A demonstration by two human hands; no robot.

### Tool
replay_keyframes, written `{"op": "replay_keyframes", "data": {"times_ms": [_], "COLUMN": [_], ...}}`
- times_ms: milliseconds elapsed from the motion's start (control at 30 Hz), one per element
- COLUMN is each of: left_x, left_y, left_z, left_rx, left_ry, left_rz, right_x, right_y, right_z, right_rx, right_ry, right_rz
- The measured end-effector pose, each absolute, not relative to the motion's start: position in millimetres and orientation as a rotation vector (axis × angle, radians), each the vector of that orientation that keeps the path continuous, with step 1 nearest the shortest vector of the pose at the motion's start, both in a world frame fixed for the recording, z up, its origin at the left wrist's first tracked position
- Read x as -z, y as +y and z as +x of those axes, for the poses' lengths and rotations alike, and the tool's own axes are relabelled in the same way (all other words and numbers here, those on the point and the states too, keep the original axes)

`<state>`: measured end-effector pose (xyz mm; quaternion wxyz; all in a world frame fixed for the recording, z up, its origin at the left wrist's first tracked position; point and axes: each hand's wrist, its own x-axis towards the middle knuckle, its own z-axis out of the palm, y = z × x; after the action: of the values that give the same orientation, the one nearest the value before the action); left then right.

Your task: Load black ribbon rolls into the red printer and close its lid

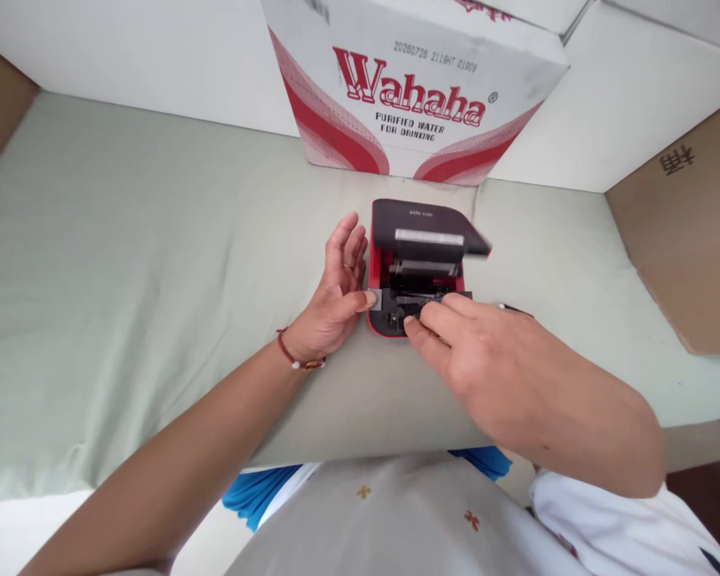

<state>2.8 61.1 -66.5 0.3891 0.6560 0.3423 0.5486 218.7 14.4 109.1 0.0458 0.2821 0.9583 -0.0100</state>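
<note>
A small red and black machine [377,268], perhaps a label printer, rests on the cloth with its black lid [423,220] raised. Inside show a dark bay and a light strip across the lid's underside. My left hand [336,300] is at its left side, thumb pressed on a grey tab [377,300] at the front corner, the other fingers stretched out along the side. Over the black front mechanism [405,304] is my right hand [468,340], its fingers bent together at the inner parts. What those fingertips grip, if anything, is hidden by the hand.
A white and red water carton [420,96] stands behind the machine against white boxes [156,56]. At the right is a brown cardboard box [684,232], and another brown edge [3,104] at the far left. Pale green cloth [126,280] covers the table. A dark slim object lies partly behind my right wrist.
</note>
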Motion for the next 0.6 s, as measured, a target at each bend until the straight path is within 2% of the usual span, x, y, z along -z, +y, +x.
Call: {"op": "replay_keyframes", "data": {"times_ms": [167, 333, 467, 600], "left_x": [75, 73, 56, 43], "left_y": [61, 49, 30, 16], "left_z": [1, 7, 11, 19], "left_rx": [-1.320, -1.475, -1.619, -1.724], "left_ry": [0.845, 0.958, 1.188, 1.100], "left_rz": [1.544, 1.565, 1.908, 2.337], "right_x": [-114, -110, -94, -84], "right_y": [46, 86, 103, 114], "right_z": [229, 207, 182, 175], "right_rx": [0.152, 0.043, 0.008, 0.016], "right_ry": [2.941, 2.632, 2.439, 2.401], "right_rz": [0.838, 1.292, 1.376, 1.363]}}
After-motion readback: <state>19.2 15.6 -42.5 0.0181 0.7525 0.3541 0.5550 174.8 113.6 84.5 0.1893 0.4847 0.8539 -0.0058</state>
